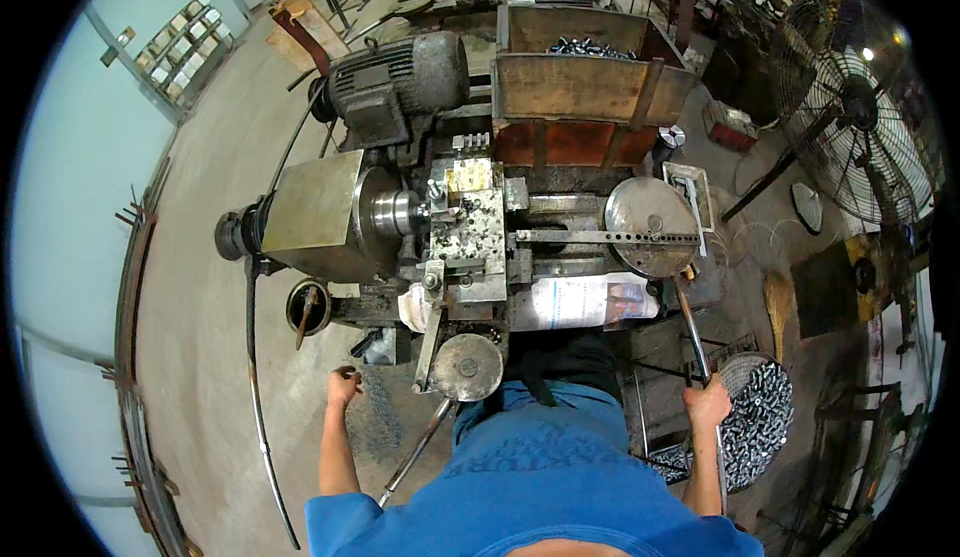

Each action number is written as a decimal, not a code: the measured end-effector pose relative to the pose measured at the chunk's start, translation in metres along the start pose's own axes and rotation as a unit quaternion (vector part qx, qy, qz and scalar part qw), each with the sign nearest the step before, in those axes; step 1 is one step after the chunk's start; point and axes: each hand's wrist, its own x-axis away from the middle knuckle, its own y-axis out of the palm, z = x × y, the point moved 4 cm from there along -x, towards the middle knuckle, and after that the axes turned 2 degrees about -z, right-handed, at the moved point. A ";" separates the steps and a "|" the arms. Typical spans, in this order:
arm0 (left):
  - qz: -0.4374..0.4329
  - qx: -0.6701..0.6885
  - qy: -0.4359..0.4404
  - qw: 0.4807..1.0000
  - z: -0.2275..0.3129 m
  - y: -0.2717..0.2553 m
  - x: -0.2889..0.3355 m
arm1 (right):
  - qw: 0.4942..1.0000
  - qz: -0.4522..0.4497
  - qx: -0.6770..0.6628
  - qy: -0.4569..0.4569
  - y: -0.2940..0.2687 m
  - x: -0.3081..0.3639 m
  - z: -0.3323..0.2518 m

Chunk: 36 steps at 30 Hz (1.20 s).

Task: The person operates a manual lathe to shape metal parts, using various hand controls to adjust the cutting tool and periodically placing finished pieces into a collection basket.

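Note:
My right hand (708, 403) is wrapped round a long metal lever (693, 332), which runs up to a round plate (650, 219) at the right end of a lathe. On the left, my left hand (343, 386) hangs in the air with its fingers curled together; whatever they hold, if anything, is too small to make out. Near it are a small metal block (384, 346) on the machine's front edge and a second round plate (467, 367) with its own lever (415, 454). The chuck (386, 214) faces a chip-covered tool slide (470, 232).
A wooden box (580, 87) of small metal parts stands behind the lathe. A basket of shiny parts (760, 422) sits by my right forearm. A pot with a brush (308, 307) is at left. A motor (400, 77), fan (855, 107) and broom (778, 302) surround the machine.

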 end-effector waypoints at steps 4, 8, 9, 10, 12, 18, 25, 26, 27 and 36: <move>0.053 -0.090 0.027 0.994 0.015 -0.009 -0.016 | 1.000 0.004 0.001 -0.019 0.005 -0.013 0.008; 0.062 -0.303 0.110 0.945 0.069 -0.001 -0.009 | 0.998 0.008 0.065 -0.008 0.006 -0.075 0.037; 0.060 -0.332 0.134 0.932 0.088 0.005 0.000 | 0.993 0.002 0.116 -0.032 0.002 -0.094 0.041; 0.051 -0.358 0.148 0.920 0.087 0.006 -0.002 | 0.993 0.048 0.097 -0.053 0.002 -0.119 0.049; 0.030 -0.407 0.179 0.895 0.082 0.016 -0.012 | 0.989 0.087 0.098 -0.068 0.004 -0.171 0.055; 0.252 -0.324 0.038 0.911 0.024 0.077 -0.042 | 0.992 0.057 0.103 0.038 -0.003 -0.236 0.018; 0.059 -0.427 0.142 0.891 0.041 0.036 -0.042 | 0.995 0.061 0.005 -0.083 -0.010 -0.214 -0.007; 0.066 -0.428 0.134 0.891 0.041 0.035 -0.038 | 0.990 0.072 -0.034 -0.120 -0.028 -0.202 -0.029; 0.069 -0.416 0.111 0.900 0.041 0.034 -0.033 | 0.981 0.080 -0.075 -0.157 -0.046 -0.191 -0.051; -0.008 -0.190 0.127 0.973 0.051 -0.032 -0.010 | 0.729 0.006 -0.300 -0.615 -0.153 -0.037 -0.354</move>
